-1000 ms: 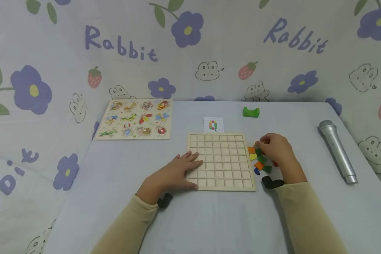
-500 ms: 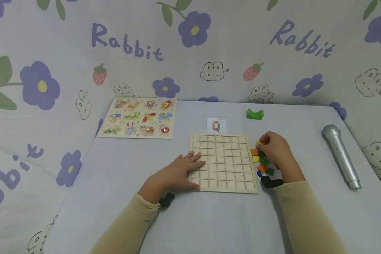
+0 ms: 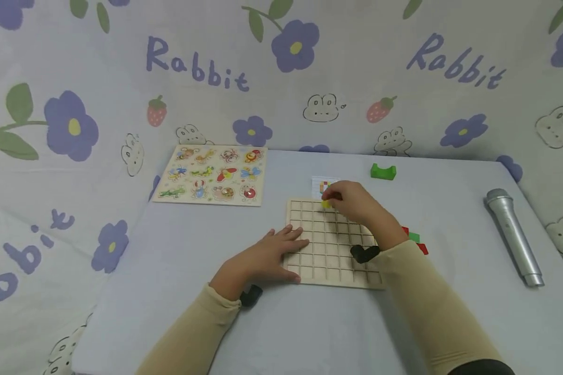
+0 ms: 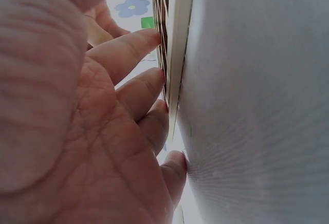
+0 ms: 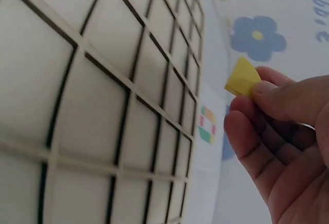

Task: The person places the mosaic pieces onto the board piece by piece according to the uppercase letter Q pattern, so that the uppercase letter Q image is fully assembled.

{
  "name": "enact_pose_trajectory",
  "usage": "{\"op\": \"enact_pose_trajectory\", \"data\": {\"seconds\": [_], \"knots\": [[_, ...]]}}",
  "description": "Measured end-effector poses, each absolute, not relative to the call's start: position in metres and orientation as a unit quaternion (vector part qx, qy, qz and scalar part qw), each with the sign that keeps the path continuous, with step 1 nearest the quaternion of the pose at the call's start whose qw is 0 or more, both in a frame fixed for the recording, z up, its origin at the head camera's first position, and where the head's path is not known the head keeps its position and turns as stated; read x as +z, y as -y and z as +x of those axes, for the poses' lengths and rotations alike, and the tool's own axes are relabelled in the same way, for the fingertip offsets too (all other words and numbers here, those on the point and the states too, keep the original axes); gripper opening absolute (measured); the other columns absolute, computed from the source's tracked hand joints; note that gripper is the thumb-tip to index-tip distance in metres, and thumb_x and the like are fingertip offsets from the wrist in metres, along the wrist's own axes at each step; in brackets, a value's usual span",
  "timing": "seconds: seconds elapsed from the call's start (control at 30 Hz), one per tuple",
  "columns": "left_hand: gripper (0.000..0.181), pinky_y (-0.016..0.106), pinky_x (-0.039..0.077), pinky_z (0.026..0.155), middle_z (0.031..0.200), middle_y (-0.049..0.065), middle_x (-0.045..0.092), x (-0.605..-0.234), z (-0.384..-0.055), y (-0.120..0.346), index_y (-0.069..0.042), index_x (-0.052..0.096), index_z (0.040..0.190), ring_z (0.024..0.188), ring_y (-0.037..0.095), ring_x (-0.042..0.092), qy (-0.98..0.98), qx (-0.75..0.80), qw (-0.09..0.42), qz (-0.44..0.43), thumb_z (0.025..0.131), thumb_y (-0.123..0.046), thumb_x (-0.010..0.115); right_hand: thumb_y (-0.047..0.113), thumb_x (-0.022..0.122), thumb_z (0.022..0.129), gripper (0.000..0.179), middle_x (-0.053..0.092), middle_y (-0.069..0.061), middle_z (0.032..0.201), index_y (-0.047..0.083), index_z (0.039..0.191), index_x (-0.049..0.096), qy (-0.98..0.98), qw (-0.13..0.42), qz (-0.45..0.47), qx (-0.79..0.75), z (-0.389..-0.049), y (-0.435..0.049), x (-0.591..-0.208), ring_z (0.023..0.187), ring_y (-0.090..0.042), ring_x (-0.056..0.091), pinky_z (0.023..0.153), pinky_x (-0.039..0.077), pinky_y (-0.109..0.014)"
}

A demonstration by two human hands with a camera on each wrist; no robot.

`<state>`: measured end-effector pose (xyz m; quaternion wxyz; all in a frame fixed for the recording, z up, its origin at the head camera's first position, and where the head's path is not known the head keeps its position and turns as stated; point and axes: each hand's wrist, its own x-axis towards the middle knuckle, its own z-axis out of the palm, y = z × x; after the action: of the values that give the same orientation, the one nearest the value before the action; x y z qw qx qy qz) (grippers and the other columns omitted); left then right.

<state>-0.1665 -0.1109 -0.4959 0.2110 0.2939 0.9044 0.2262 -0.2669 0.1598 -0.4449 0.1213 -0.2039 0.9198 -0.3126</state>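
Observation:
Straight fingers of my left hand [image 3: 267, 256] rest on the left edge of a wooden grid board [image 3: 321, 255]. In the left wrist view, those fingertips touch the board's rim [image 4: 178, 34]. My right hand [image 3: 356, 204] pinches a small yellow tile [image 5: 243, 76] between thumb and fingers. In the head view this tile hangs over the top row of the grid. A small card [image 3: 322, 184] with a coloured tile pattern lies just behind the board, partly covered by my right hand. Green [image 3: 414, 237] and red tiles [image 3: 423, 249] show beyond my right forearm, which hides the others.
An insect picture puzzle [image 3: 213, 179] lies at the back left of the table. A green notched block [image 3: 383, 172] stands at the back. On the right lies a silver microphone [image 3: 513, 237]. A printed cloth [image 3: 281, 94] hangs behind the table.
My right hand has left the loose tiles and moved left over the board's top row, carrying the yellow tile. My left hand stays on the board's edge. The head view has shifted slightly.

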Motion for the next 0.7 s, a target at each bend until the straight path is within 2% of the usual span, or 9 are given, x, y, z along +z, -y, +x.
{"op": "enact_pose_trajectory", "data": {"seconds": [0.13,0.37,0.7], "knots": [[0.092,0.052,0.008,0.14,0.184,-0.005,0.019,-0.497,-0.167,0.11,-0.029,0.042,0.17,0.172,0.018,0.006,-0.906,0.218,0.21,0.295,0.092,-0.051,0.086,0.001,0.061,0.108,0.02,0.078,-0.016,0.117,0.001,0.114,0.079,-0.918,0.147,-0.232,-0.286,-0.271,-0.143,-0.454,0.112,-0.032,0.071,0.101,0.059,-0.052],[0.093,0.053,0.007,0.14,0.184,-0.005,0.019,-0.494,-0.166,0.108,-0.029,0.043,0.17,0.172,0.019,0.007,-0.906,0.219,0.212,0.294,0.091,-0.05,0.087,0.002,0.059,0.108,0.022,0.079,-0.012,0.116,0.006,0.107,0.081,-0.924,0.178,-0.203,-0.269,-0.271,-0.135,-0.462,0.108,-0.027,0.066,0.102,0.056,-0.049],[0.093,0.05,0.008,0.141,0.184,-0.007,0.018,-0.496,-0.166,0.108,-0.031,0.042,0.17,0.172,0.016,0.007,-0.911,0.211,0.209,0.286,0.091,-0.051,0.087,0.0,0.064,0.106,0.017,0.077,-0.016,0.118,0.003,0.108,0.081,-0.923,0.156,-0.227,-0.269,-0.269,-0.134,-0.47,0.117,-0.033,0.069,0.107,0.056,-0.054]]}}
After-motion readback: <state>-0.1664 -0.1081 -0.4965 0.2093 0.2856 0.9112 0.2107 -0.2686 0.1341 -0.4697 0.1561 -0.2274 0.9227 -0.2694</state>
